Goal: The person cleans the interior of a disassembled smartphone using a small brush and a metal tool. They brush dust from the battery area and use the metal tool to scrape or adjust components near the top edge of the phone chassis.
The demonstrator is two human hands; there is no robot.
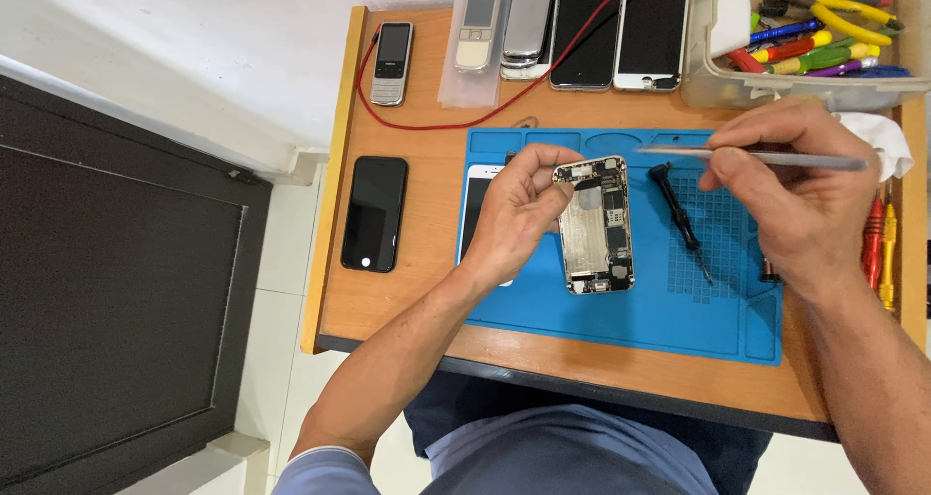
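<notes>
Opened phone chassis point(594, 225): centre of frame, back shell with exposed boards facing up, lying on the blue work mat point(621, 311). The left hand point(519, 214) grips its upper left edge, fingers curled closed on the frame. A white-faced phone point(477, 190) lies partly hidden under that hand, just left of the chassis. The right hand point(800, 190), right of centre, is closed on metal tweezers point(756, 156), whose tip points left and sits above the chassis top, apart from it. A black screwdriver point(682, 219) lies on the mat between the chassis and the right hand. A black phone point(374, 214) lies on the wooden desk point(427, 282) left of the mat. Five phones line the upper edge; a clear tool tray point(805, 88) occupies the upper right.
</notes>
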